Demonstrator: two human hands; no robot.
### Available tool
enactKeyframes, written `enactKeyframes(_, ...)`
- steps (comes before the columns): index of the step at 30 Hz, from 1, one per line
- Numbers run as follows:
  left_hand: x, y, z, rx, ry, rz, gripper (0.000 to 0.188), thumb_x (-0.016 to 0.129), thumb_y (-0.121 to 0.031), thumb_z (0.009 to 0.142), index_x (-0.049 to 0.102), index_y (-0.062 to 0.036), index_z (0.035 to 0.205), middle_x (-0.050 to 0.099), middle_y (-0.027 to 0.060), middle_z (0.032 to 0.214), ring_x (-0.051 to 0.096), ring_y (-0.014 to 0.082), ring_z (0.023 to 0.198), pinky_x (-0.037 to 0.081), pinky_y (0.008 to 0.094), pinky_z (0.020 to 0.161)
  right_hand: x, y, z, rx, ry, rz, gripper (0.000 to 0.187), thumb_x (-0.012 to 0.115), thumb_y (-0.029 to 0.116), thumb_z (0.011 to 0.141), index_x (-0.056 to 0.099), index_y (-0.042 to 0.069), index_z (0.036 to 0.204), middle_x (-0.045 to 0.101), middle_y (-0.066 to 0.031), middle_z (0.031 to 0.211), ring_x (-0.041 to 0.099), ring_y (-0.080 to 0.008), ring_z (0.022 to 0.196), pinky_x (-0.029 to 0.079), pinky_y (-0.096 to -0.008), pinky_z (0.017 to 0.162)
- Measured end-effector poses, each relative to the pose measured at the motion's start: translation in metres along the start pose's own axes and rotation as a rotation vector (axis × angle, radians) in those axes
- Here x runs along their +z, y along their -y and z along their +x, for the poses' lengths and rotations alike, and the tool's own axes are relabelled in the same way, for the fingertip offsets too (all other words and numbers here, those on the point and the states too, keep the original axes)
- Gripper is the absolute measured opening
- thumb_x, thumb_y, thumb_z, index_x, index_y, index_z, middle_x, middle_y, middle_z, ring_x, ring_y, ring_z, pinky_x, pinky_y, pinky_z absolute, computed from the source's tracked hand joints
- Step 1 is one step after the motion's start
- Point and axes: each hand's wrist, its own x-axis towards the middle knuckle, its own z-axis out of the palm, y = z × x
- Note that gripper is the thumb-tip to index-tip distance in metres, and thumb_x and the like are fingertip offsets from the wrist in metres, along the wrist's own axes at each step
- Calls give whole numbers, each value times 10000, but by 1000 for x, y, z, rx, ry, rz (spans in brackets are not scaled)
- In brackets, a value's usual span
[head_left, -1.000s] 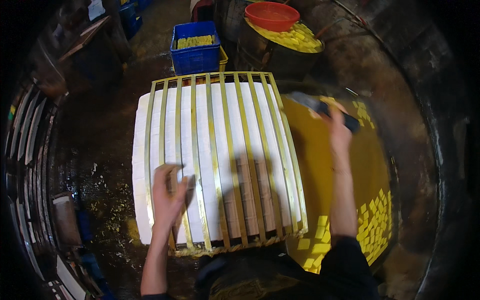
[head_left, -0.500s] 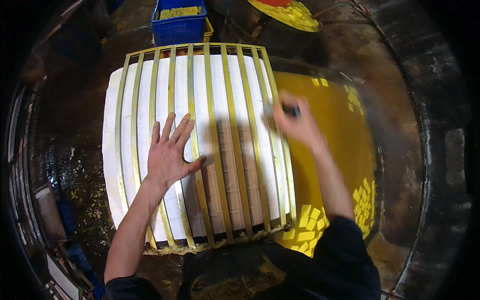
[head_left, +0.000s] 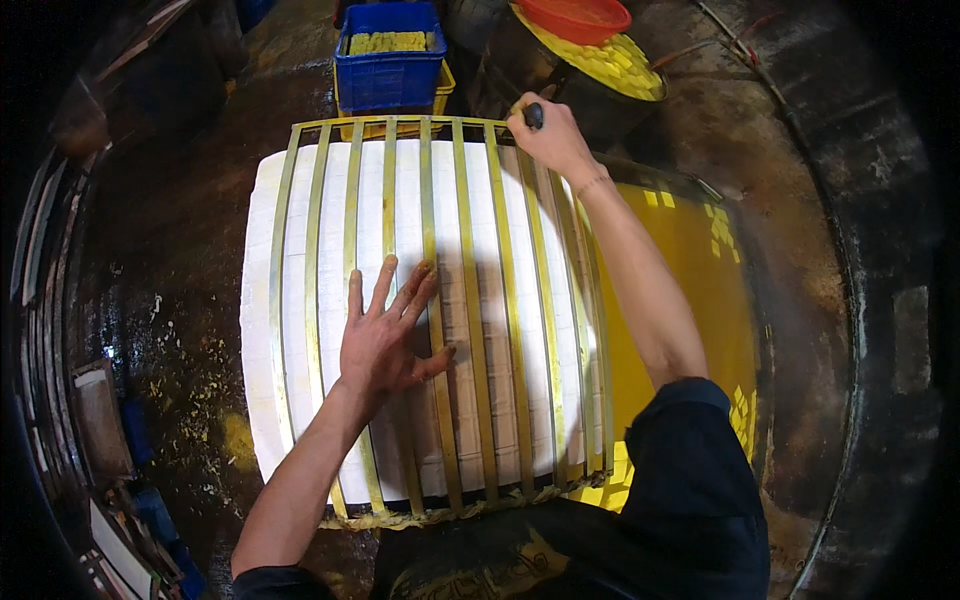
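A large white slab, like tofu, (head_left: 262, 330) lies beneath a slatted frame (head_left: 428, 190) of long yellowish strips. Faint crossing lines mark the slab's surface. My left hand (head_left: 385, 340) rests flat across the middle strips, fingers spread, holding nothing. At the frame's far right corner, my right hand (head_left: 560, 140) is closed round a dark-handled knife (head_left: 534, 116). Only the handle's end shows; the blade is hidden below my fist. My shadow falls over the middle and near part of the slab.
Right of the frame is a vat of yellow liquid (head_left: 670, 300) with yellow square pieces in it. Beyond stand a blue crate (head_left: 388, 82) of yellow blocks and a round container of yellow pieces (head_left: 620, 70) under a red basin (head_left: 575, 18). Boards (head_left: 100, 420) lean at left.
My right hand has moved with the knife from the frame's right side to its far right corner. My left hand stays spread on the strips. The whole view has shifted a little.
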Motion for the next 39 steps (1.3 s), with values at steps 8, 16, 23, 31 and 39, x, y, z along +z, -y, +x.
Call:
enactKeyframes(8,11,27,-20,-73,-46,-8,947,611,-665,768,363,-101,1487,335,67,1554,166,325,1477,76,622,1175,-71,103,-243,223,541,376,188,625,255,879,578,106,774,642,-41,748,609,-133,599,499,-280,561)
enactKeyframes(16,14,32,-19,-52,-66,-35,923,575,-671,793,359,-103,1487,311,79,1564,181,343,1470,91,654,1155,-60,125,-157,153,392,616,242,645,265,841,607,28,810,569,0,659,558,-108,633,457,-307,598)
enactKeyframes(23,12,12,-8,9,-70,-95,897,518,-687,811,365,-124,1491,312,46,1568,134,315,1487,52,624,1174,45,17,-19,-103,-14,55,264,630,244,828,613,-12,886,641,-191,702,636,-316,650,509,-403,653)
enactKeyframes(31,18,21,-12,-19,-174,-145,879,569,-643,815,395,-69,1458,341,89,1547,175,347,1470,53,614,1175,-81,163,-304,275,746,395,201,690,254,796,578,87,784,619,-54,727,609,-187,692,505,-337,636)
enactKeyframes(39,12,13,-11,-4,-212,-195,869,674,-574,743,454,-82,1424,410,54,1510,211,330,1466,115,632,1160,18,118,-39,-162,11,310,185,620,191,835,588,10,818,593,-136,652,606,-138,674,462,-331,631)
